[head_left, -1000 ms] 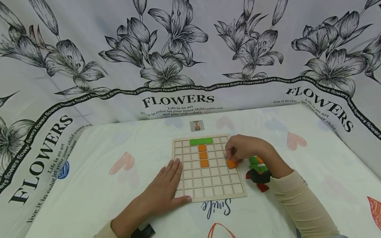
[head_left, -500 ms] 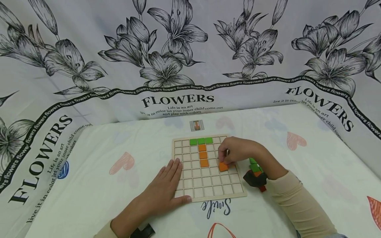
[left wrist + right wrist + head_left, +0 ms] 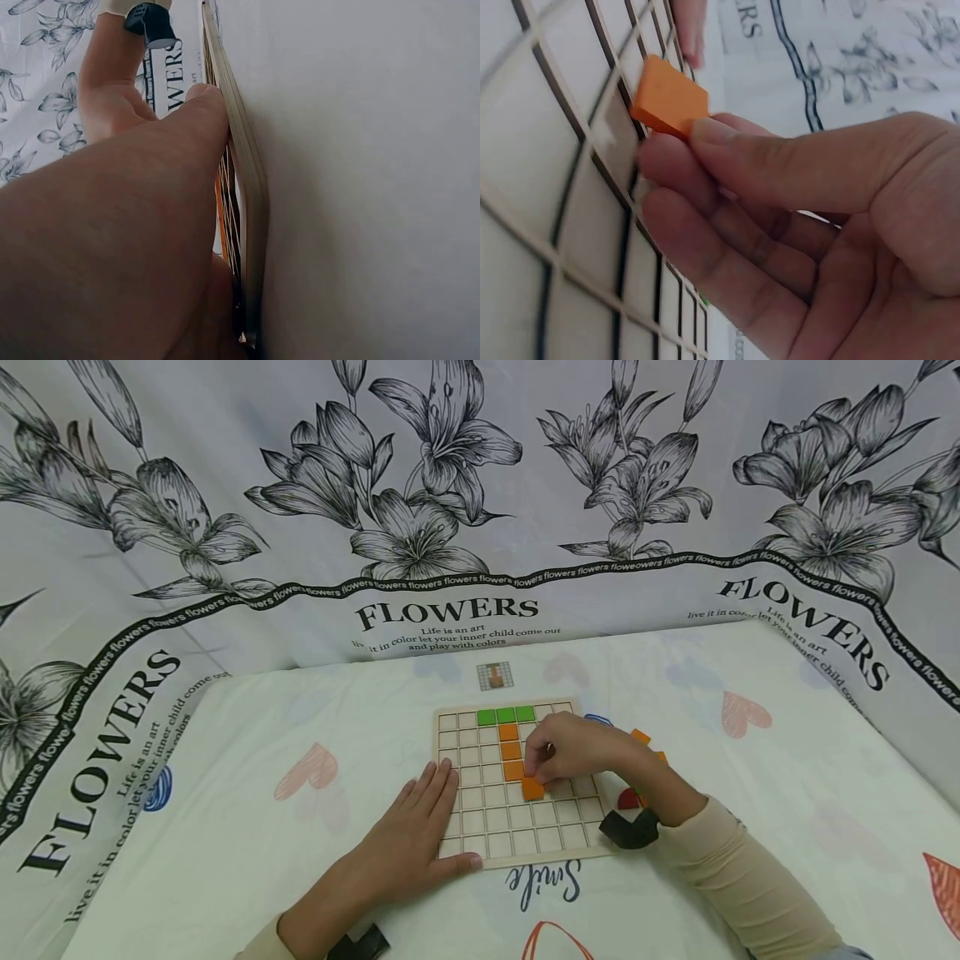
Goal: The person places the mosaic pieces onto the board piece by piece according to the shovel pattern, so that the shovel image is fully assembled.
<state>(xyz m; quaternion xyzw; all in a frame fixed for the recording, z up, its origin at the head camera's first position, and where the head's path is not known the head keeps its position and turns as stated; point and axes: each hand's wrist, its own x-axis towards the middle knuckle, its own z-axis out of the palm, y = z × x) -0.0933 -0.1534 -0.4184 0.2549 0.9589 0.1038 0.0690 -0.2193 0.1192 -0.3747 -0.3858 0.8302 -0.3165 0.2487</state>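
My right hand [image 3: 573, 747] pinches an orange square tile [image 3: 671, 97] between thumb and fingers, just over the wooden grid board [image 3: 480, 822]. In the head view that tile sits below and right of a column of three orange tiles [image 3: 512, 750]. Above the column, three green tiles [image 3: 506, 716] lie side by side in the top row. My left hand [image 3: 408, 831] rests flat along the board's left edge and lower left corner, fingers straight. The left wrist view shows its thumb against the board's rim [image 3: 251, 187].
A small card with a grid picture [image 3: 494, 676] lies behind the board. Right of the board, loose orange, red and green tiles [image 3: 628, 798] are partly hidden by my right forearm. Black wrist cameras [image 3: 630, 829] sit at both wrists. A flower-print cloth [image 3: 450, 610] rises at the back.
My right hand has carried the orange tile leftward from the board's right edge to near the orange column. The left hand has stayed in place.
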